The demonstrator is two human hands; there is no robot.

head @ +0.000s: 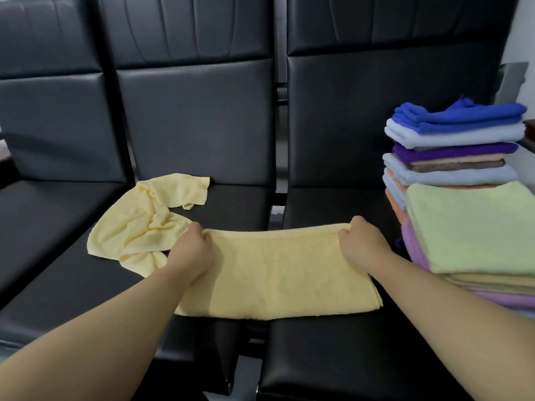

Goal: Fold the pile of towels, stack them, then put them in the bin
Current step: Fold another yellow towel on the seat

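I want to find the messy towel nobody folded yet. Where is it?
Look at the row of black seats. On the middle seat, just left of the left hand, lies a pale yellow towel. Unlike the flat yellow towel being held, it is crumpled.

A folded towel (275,279) is laid across two seats (347,357). A crumpled towel (144,224) is set just left of it. A stack of towels (457,198) is placed at its right.

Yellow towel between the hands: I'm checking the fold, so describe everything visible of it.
The pale yellow terry towel lies flat as a wide rectangle, folded over, with layered edges showing at its right end. It spans the gap between two black padded seats. The left hand and right hand pinch its far corners. A crumpled yellow cloth lies beside its left end.
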